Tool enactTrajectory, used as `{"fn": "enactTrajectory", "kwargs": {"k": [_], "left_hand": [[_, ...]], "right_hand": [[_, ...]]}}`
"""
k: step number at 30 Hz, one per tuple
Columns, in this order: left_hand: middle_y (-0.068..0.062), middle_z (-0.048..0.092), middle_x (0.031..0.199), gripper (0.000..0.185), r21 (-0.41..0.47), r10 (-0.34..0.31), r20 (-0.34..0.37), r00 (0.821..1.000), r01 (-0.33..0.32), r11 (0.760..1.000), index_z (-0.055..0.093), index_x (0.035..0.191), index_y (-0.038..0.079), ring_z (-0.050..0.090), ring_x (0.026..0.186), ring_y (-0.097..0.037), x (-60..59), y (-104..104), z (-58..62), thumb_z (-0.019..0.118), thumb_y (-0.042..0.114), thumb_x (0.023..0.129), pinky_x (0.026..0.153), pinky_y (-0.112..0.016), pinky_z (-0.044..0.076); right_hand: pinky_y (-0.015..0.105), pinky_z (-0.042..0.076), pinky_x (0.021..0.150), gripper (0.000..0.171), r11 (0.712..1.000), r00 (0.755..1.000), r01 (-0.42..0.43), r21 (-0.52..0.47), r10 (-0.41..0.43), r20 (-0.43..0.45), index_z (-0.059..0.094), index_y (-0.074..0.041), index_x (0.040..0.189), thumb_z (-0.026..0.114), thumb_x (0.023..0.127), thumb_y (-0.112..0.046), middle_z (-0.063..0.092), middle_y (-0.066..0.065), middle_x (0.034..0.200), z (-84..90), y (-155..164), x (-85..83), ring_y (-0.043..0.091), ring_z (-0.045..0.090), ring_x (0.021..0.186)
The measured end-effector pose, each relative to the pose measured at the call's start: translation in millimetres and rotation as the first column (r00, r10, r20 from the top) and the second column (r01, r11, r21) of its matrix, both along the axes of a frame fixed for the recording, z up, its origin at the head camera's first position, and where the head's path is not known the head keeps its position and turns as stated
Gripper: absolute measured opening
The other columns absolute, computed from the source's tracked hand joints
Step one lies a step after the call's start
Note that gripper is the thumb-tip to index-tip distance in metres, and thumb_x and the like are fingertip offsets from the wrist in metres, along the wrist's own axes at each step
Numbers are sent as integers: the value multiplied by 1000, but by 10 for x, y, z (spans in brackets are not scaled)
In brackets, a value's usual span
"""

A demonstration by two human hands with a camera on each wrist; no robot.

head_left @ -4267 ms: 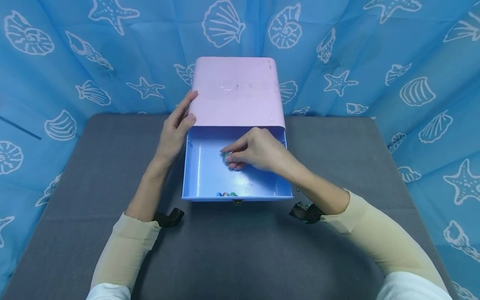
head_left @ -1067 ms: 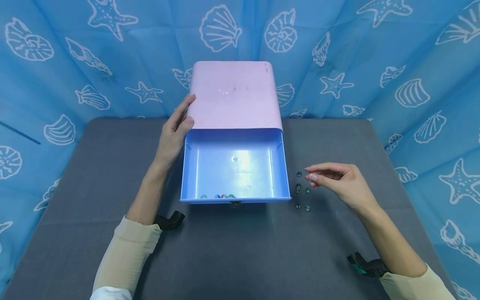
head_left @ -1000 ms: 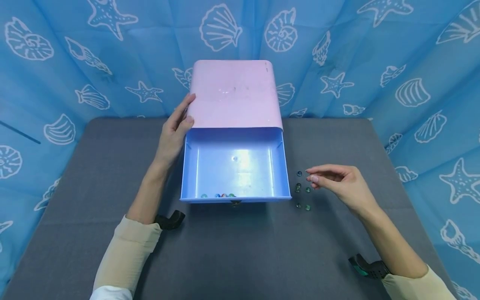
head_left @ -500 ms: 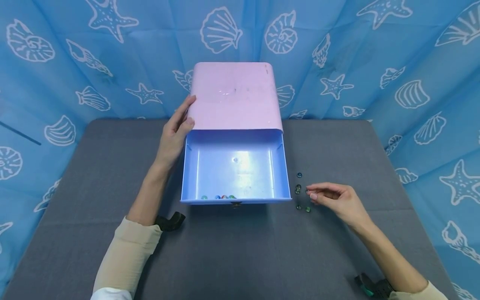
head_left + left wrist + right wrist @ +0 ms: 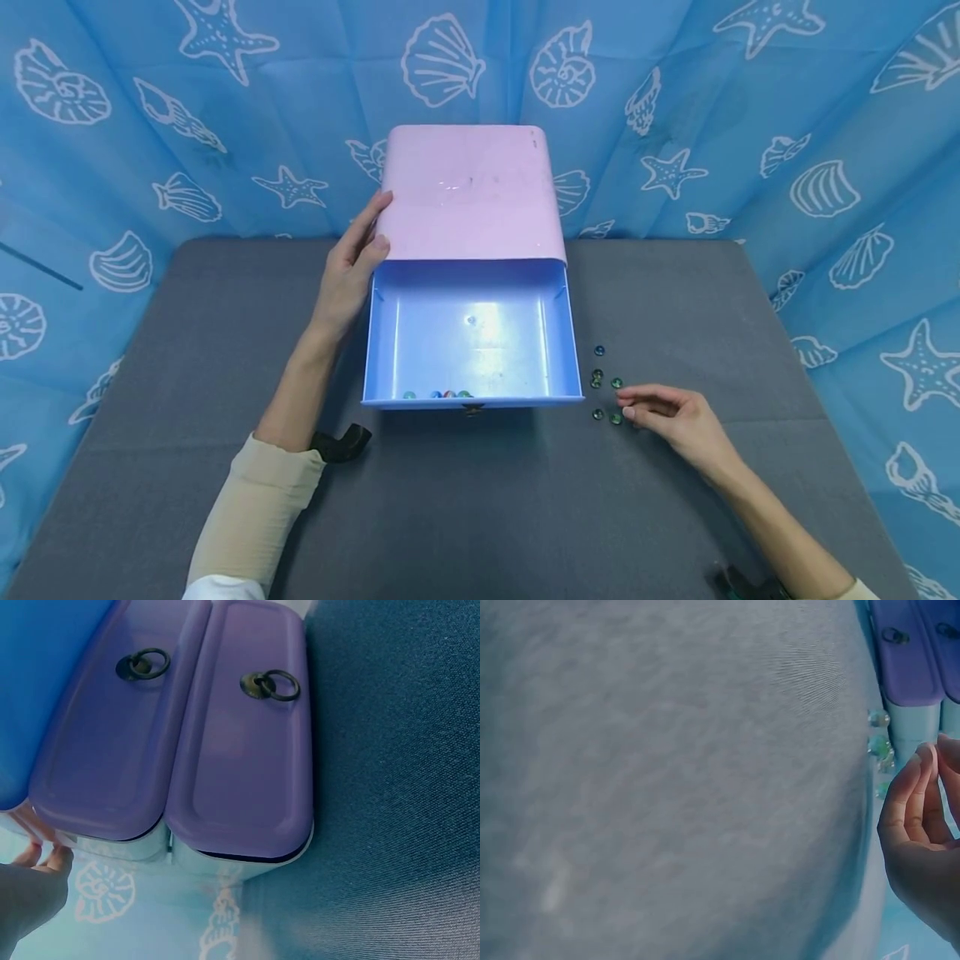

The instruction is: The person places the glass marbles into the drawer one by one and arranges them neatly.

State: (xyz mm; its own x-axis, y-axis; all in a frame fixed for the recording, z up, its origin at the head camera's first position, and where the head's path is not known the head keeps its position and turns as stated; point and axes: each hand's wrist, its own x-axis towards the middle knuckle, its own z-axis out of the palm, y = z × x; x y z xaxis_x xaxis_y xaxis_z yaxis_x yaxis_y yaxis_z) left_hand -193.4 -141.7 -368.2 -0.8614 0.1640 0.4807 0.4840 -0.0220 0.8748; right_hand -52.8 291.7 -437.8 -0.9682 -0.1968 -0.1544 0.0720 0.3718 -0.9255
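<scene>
Marbles (image 5: 616,418), six in number and mostly green-tinted, lie in a loose group on the grey table (image 5: 480,517), just beyond the right side of a blue drawer (image 5: 420,333). Two of them sit against or very nearly against each other. Four drawer marbles (image 5: 449,394), blue, reddish and green among them, lie along the inside of the front wall. The drawer is pulled out from beneath the pink top (image 5: 468,200) of a small cabinet.

Right hand (image 5: 671,421): fingers loosely bent, thumb tip and fingertips a little apart, with nothing seen between them. The tips are at the edge of the group, just beside the two rightmost marbles; contact with either cannot be determined.

Left hand (image 5: 347,271): fingers and thumb extended, spread apart and resting against the cabinet's left side, not wrapped around it.

The left wrist view shows two purple drawer fronts (image 5: 247,735), both closed, each bearing a metal ring pull (image 5: 283,686). A blue shell-patterned curtain (image 5: 300,100) hangs behind the table.
</scene>
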Motion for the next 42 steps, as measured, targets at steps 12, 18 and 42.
{"fn": "enactTrajectory", "kwargs": {"k": [12, 18, 42], "left_hand": [[-1, 33, 160, 53, 1, 16, 15, 1000, -16, 1000, 41, 152, 8, 27, 148, -17, 7, 12, 33, 48, 15, 100, 120, -38, 21], [-1, 33, 160, 53, -4, 10, 21, 1000, -10, 1000, 41, 152, 9, 27, 148, -17, 7, -8, 27, 48, 16, 100, 119, -38, 21], [-3, 32, 160, 55, 1, -3, 4, 1000, 3, 1000, 39, 153, 9, 27, 148, -20, -5, -4, 7, 47, 18, 99, 120, -41, 21]], "right_hand": [[26, 56, 76, 38, 1000, 997, -16, 18, 15, 72, 64, 5, 125, 71, 92, -12, 68, 20, 117, -61, 63, 33, 11, 68, 92], [27, 56, 70, 35, 994, 997, -11, 109, 3, 75, 68, 1, 120, 75, 88, -12, 70, 17, 110, -103, 37, 1, 15, 68, 84], [24, 51, 60, 21, 949, 992, -18, 315, 56, -111, 78, -13, 109, 75, 89, -18, 70, 2, 93, -165, 11, -58, 9, 64, 71]]}}
